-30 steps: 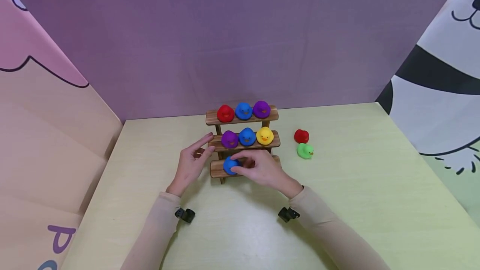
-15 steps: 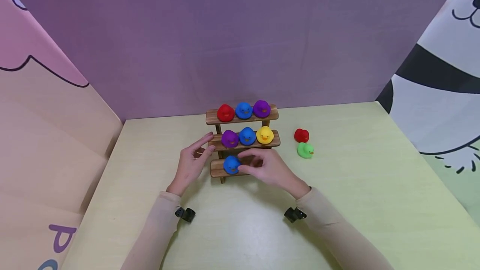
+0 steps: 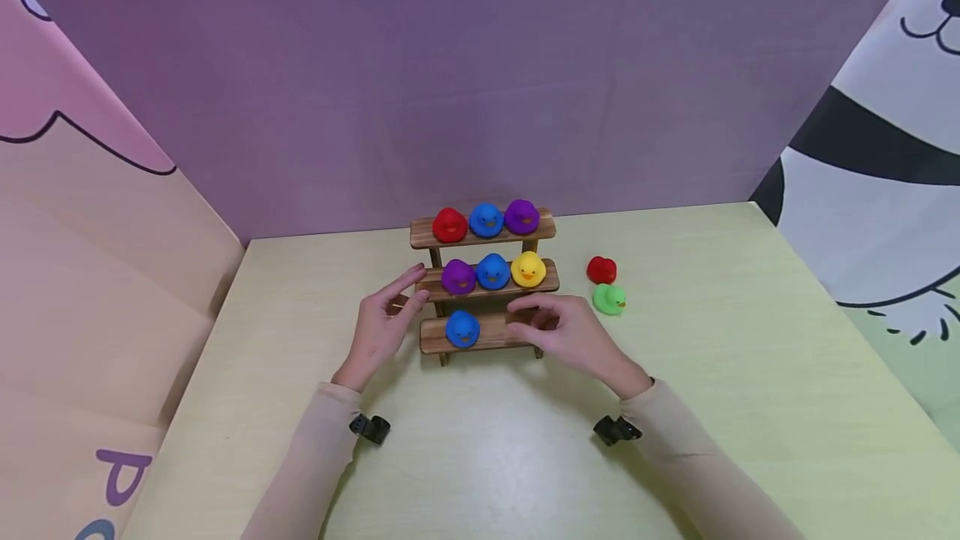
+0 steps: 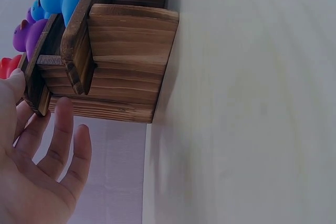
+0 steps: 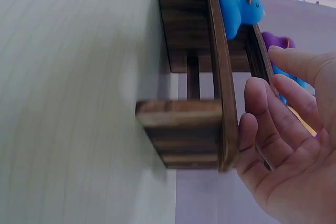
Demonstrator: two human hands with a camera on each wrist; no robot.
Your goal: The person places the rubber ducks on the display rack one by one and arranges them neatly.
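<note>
A three-tier wooden display stand (image 3: 487,342) holds small rubber ducks. My left hand (image 3: 378,332) grips the left end of its middle tier, thumb at the front edge and fingers at the back. On the bottom tier a blue duck (image 3: 462,329) sits upright towards the left end. My right hand (image 3: 566,332) is over the right part of that tier, thumb and fingers apart with nothing between them. The middle tier bears a purple duck (image 3: 459,277), a blue duck (image 3: 493,272) and a yellow duck (image 3: 528,270).
Along the top tier stand a red duck (image 3: 449,226), a blue duck (image 3: 486,221) and a purple duck (image 3: 522,217). Right of the stand, a red duck (image 3: 602,270) and a green duck (image 3: 609,300) lie on the pale table (image 3: 720,332). A purple wall (image 3: 480,90) rises behind.
My right hand has let go of the blue duck on the bottom tier and moved right, away from it. My left hand stays at the middle tier's end.
</note>
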